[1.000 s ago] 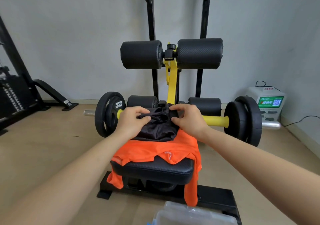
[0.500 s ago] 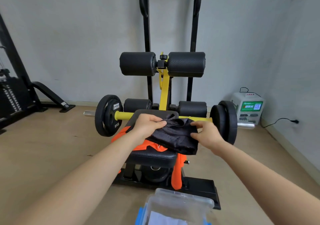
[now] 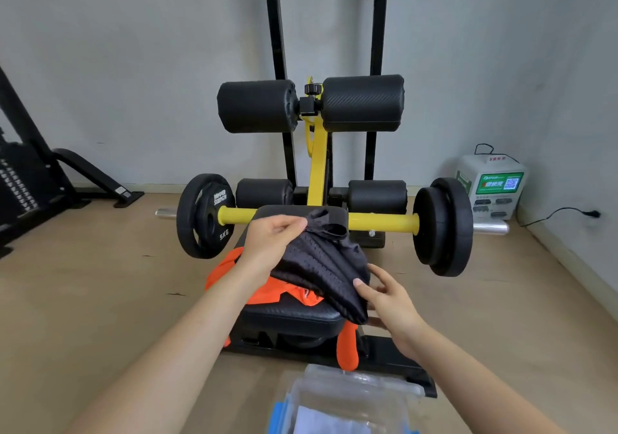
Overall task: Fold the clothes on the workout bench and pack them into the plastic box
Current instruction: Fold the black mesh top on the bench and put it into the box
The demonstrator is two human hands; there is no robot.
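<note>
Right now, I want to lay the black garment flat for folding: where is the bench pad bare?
Bare: a strip of bench pad along its near edge, in front of the orange garment, and a small patch at the far end, beyond the left hand. Crowded: the middle, where the orange garment lies with the black garment held above it.

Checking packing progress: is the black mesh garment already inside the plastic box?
No, the left hand and right hand hold the black mesh garment above the workout bench.

A barbell (image 3: 381, 222) with a yellow bar and black plates lies across the floor (image 3: 83, 283). A white box with a green screen (image 3: 490, 187) stands by the right wall, and a black machine (image 3: 30, 179) stands at the floor's left edge.
</note>
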